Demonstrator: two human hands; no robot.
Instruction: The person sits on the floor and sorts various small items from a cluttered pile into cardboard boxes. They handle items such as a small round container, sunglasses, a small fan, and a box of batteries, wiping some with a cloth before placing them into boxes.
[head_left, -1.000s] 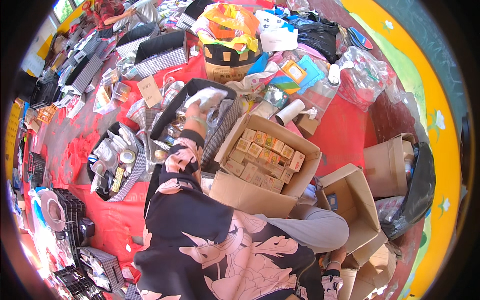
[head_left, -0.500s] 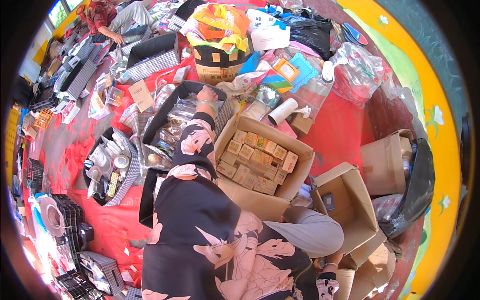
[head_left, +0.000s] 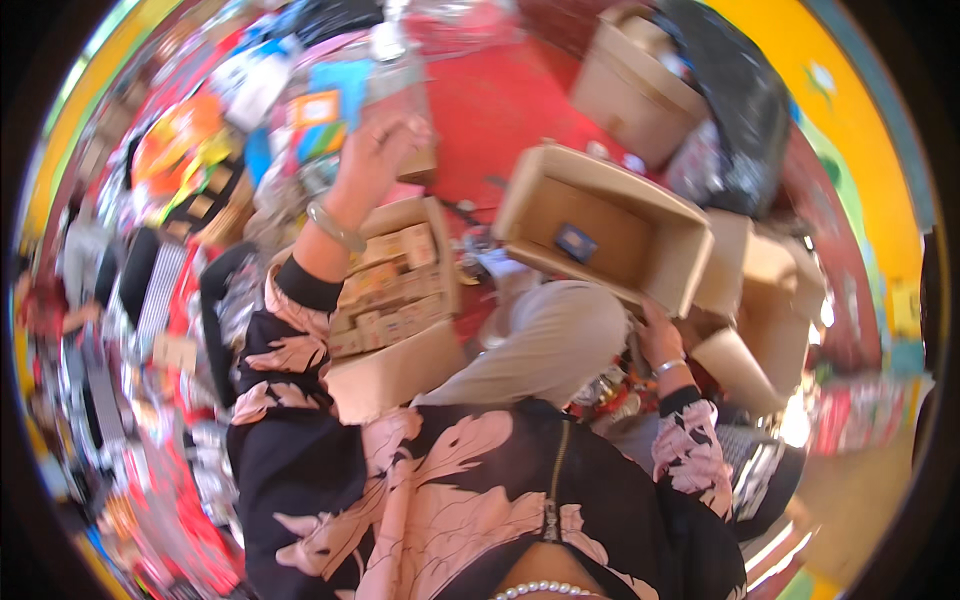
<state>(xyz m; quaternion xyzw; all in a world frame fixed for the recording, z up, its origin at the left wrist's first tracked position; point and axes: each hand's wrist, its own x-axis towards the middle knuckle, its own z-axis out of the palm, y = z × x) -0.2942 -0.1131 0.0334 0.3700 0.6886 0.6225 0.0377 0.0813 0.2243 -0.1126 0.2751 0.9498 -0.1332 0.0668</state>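
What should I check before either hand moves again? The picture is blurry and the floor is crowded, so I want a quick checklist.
1. Right hand on the open cardboard box: ok, it holds the lower edge.
2. Box contents: ok, only one small dark item inside.
3. Left hand grip: cannot tell, raised and blurred.
4. Carton of small packets: ok, resting beside the left forearm.
5. Space around the box: not ok, other cartons crowd close.

The left hand (head_left: 375, 150) is stretched far forward and raised, forearm extended, a bangle at its wrist. The right hand (head_left: 660, 340) sits lower and nearer the body, fingers curled in a grip.
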